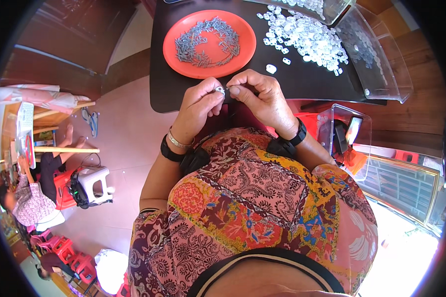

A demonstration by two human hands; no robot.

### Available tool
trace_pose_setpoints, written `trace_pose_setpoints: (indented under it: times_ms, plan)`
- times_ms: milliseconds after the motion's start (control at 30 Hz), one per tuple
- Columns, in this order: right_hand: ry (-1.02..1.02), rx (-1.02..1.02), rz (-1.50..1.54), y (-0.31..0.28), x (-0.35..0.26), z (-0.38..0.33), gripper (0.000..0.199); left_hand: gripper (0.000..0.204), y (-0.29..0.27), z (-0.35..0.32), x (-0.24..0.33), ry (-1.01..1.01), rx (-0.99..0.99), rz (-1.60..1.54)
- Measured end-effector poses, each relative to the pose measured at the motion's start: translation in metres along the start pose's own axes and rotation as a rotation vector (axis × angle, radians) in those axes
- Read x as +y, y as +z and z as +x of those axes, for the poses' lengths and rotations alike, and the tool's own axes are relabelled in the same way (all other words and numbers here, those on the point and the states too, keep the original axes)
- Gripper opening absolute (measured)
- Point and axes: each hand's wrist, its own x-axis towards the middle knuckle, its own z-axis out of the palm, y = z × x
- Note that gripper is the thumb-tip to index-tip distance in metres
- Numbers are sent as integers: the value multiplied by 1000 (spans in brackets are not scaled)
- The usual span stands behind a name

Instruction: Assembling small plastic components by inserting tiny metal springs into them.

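Note:
Both my hands meet in front of my body, close to the table's near edge. My left hand (201, 105) is closed, its thumb and index finger pinching a small white plastic piece (220, 90) with a hole in it. Beside it, my right hand (263, 100) has thumb and index finger pressed together; what sits in that pinch is too small to make out. The fingertips of the two hands nearly touch at the plastic piece. Just beyond them, an orange-red plate (209, 71) bears many small grey screw-like pieces (186, 45).
Loose white plastic pieces (309, 39) lie heaped on the dark table (252, 89), beside a tipped clear bin (399, 74). Another clear container (364, 148) stands low at right. On the left, a person (32, 205) sits near a white stool (95, 185); red stools (84, 267) stand behind.

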Motion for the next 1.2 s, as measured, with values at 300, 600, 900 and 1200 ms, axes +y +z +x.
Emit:
trace_pose_setpoints:
  times_ms: [300,600,900,1200]
  plan:
    - [-81,-22,-199,0,1,-1,7,14,2,0,0,-1,8,27]
    - [-103,0,-242,0,-1,0,6,14,1,-1,2,9,-17,31]
    - [-122,-14,-232,0,-1,1,5,16,0,-1,2,-17,-15,43]
    - [-136,-20,-279,0,-5,2,5,17,1,0,3,-24,-20,53]
